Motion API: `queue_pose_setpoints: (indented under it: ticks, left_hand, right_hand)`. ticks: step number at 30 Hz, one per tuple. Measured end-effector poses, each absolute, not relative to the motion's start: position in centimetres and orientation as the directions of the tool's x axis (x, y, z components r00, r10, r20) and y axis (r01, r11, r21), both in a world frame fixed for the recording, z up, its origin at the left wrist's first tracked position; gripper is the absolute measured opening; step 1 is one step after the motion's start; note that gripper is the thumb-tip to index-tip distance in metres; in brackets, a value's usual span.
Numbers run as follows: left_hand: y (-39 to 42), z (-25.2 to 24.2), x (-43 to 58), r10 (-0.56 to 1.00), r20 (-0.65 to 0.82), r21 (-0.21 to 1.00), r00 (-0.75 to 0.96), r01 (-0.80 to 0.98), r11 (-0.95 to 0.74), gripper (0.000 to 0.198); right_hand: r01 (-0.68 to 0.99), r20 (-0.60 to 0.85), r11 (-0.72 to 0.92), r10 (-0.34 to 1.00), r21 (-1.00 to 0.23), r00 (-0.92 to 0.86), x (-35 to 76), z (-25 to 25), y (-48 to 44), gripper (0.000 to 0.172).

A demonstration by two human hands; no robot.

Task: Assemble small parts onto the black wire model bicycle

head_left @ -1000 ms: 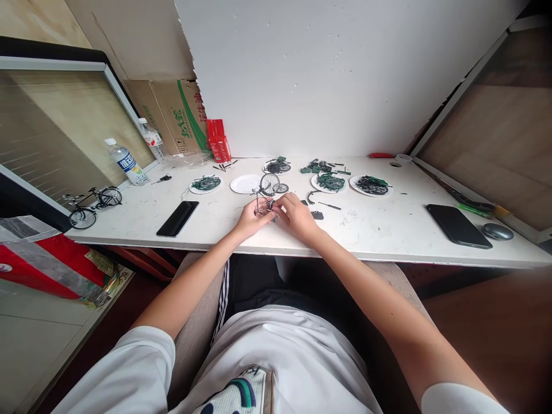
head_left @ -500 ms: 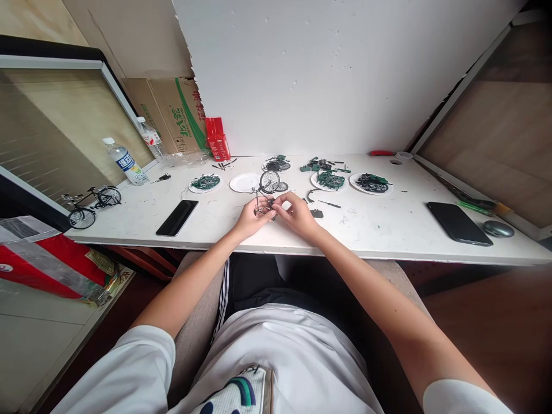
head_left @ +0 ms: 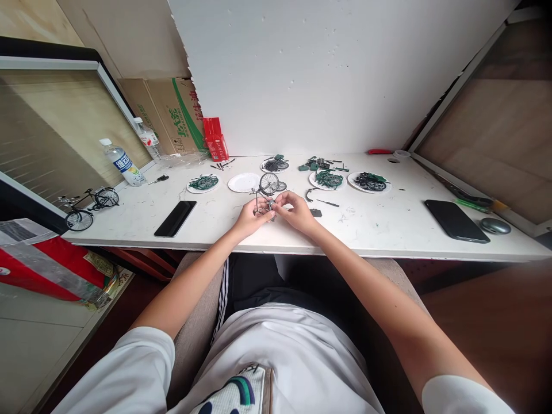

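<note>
Near the front edge of the white table, both my hands are together on a partly built model bicycle, one spoked wheel of which stands up above my fingers. My left hand is closed around the thin dark frame. The fingers of my right hand are pinched at the same model, close to my left thumb; a small part between the fingertips is too tiny to make out. Just behind the hands lie another small wheel and a white paper plate.
Plates with green parts and dark parts stand farther back. A finished model bicycle is at the left. Two phones, a mouse, bottles and a red box are also on the table.
The fingers of my right hand have shifted slightly at the model bicycle, and a small shiny spot now shows between the hands. The view has moved slightly.
</note>
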State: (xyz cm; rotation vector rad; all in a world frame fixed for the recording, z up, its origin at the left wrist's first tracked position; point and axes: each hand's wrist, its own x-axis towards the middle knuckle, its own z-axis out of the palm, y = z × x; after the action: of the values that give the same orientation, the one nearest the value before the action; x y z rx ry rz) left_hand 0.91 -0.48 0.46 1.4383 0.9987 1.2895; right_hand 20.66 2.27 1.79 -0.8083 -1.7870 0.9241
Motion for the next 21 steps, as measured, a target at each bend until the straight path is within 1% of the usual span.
queue_pose_setpoints:
  ticks: [4,8,21]
  left_hand:
    - [-0.41,0.55,0.76,0.975,0.184,0.983,0.124,-0.016,-0.183,0.061]
    - [-0.51,0.74,0.66,0.977,0.163,0.987,0.138,-0.015,-0.162,0.062]
    - [-0.46,0.88,0.49,0.976,0.161,0.987,0.148,-0.045,-0.156,0.058]
  right_hand:
    - [0.096,0.401,0.463,0.839,-0.881,-0.367,20.69,1.98,2.26,0.032]
    - [0.077,0.388,0.446,0.841,-0.892,-0.377,20.74,2.16,2.23,0.029]
    - [0.083,0.351,0.403,0.866,-0.911,-0.357,20.67,1.86,2.55,0.034]
